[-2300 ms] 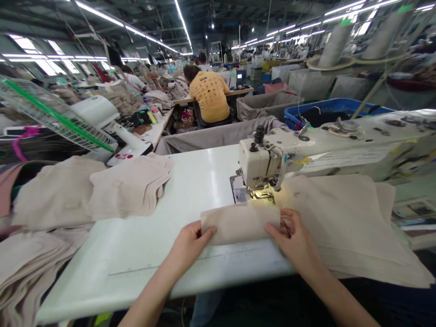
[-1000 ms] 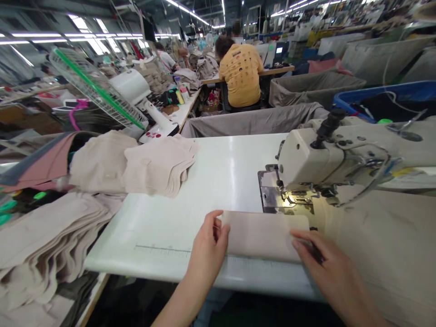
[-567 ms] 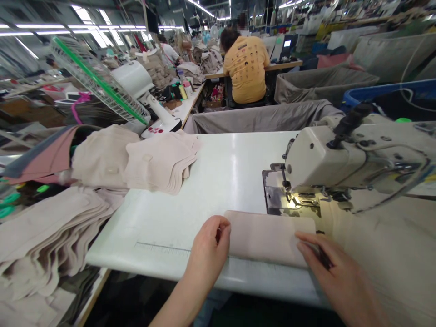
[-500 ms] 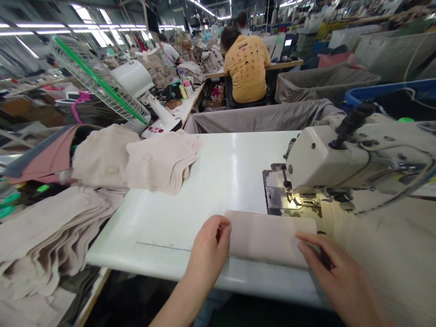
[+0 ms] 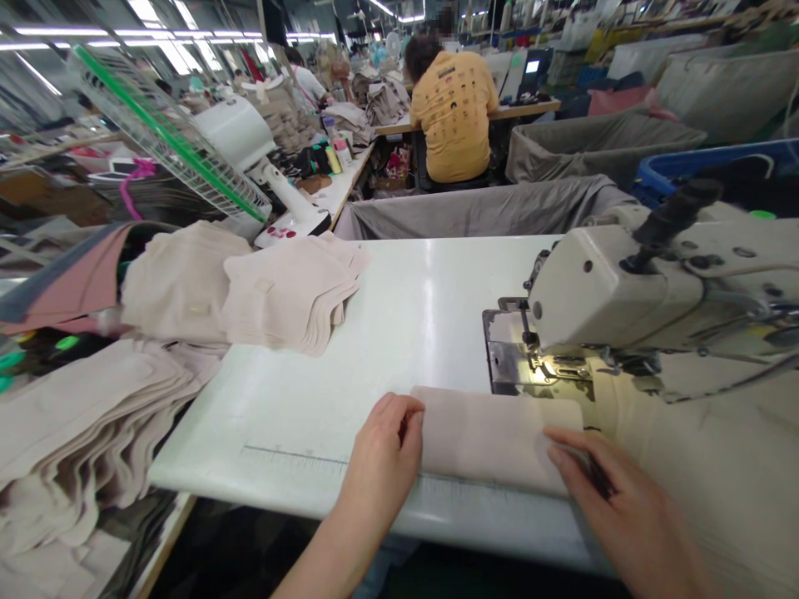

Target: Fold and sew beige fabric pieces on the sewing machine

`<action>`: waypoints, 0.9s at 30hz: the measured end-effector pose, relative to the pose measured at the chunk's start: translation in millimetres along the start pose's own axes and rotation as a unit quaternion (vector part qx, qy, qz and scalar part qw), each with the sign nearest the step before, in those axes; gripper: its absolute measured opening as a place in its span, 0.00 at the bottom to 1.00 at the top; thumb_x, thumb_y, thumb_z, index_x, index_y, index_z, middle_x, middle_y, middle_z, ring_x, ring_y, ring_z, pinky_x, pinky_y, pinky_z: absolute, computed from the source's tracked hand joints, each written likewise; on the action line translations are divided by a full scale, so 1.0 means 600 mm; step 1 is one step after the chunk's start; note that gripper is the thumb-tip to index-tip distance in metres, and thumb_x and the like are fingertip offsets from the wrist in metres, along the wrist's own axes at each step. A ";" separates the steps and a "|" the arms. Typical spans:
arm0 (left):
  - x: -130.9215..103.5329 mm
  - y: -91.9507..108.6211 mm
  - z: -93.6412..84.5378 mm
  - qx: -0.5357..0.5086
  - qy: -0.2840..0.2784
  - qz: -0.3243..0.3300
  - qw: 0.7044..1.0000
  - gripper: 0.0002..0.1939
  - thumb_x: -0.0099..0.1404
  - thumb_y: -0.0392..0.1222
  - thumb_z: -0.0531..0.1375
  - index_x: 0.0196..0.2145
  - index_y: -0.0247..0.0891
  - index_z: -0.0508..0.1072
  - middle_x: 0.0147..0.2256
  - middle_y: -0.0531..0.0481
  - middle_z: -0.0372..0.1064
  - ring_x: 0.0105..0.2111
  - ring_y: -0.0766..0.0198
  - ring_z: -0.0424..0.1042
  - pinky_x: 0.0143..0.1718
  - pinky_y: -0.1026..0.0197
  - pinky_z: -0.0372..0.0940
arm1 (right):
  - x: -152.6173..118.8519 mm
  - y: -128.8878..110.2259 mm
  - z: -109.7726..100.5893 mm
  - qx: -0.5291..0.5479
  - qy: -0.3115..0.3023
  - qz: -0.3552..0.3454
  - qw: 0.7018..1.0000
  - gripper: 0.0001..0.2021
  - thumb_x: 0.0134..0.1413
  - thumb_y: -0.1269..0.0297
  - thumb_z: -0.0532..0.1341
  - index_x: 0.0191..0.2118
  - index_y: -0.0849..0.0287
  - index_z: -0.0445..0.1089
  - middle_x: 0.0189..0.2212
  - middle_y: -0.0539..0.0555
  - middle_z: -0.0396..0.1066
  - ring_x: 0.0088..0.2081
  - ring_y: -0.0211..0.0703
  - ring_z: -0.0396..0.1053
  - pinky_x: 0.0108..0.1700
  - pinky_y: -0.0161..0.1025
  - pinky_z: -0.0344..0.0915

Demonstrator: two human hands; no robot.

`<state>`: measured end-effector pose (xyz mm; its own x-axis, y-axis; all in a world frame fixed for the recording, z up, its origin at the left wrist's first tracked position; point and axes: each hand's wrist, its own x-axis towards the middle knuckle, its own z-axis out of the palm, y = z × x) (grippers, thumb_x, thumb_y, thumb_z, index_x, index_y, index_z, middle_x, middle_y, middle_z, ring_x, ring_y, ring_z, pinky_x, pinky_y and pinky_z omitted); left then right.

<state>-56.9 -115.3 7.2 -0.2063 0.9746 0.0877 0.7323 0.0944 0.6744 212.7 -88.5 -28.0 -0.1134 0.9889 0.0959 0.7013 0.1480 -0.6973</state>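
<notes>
A flat beige fabric piece (image 5: 487,437) with rounded corners lies on the white sewing table (image 5: 424,308), just in front of the needle plate. My left hand (image 5: 390,445) pinches its left end between thumb and fingers. At the right end, my right hand (image 5: 615,491) grips the edge, thumb and forefinger close together. Something dark shows inside the curl of the right fingers; I cannot make out whether it is a tool or shadow. The sewing machine (image 5: 624,291) stands behind the right hand, its lamp lighting the needle area.
Stacked beige fabric pieces (image 5: 287,291) lie at the table's left, and a larger pile (image 5: 81,416) hangs beyond its edge. A tilted fan (image 5: 234,133) stands behind them. Grey cloth-lined bins (image 5: 487,212) border the far side. A person in a yellow shirt (image 5: 453,116) sits beyond.
The camera view has shifted slightly, so the machine appears a little farther right and the fan farther left. Both hands and the fabric piece stay nearly the same.
</notes>
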 end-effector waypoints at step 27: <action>0.014 -0.003 -0.003 0.029 -0.008 0.032 0.999 0.16 0.70 0.44 0.51 0.36 0.40 0.78 0.32 0.48 0.73 0.34 0.57 0.75 0.39 0.54 0.71 | 0.006 -0.021 -0.001 0.042 0.005 0.032 0.999 0.15 0.62 0.51 0.57 0.42 0.53 0.76 0.39 0.54 0.78 0.39 0.48 0.75 0.42 0.42 0.71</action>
<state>-61.3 -107.9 8.1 -0.1485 0.9819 0.1175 0.7795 0.0432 0.6249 204.3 -87.1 -18.5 -0.0630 0.9964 0.0571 0.6453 0.0844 -0.7593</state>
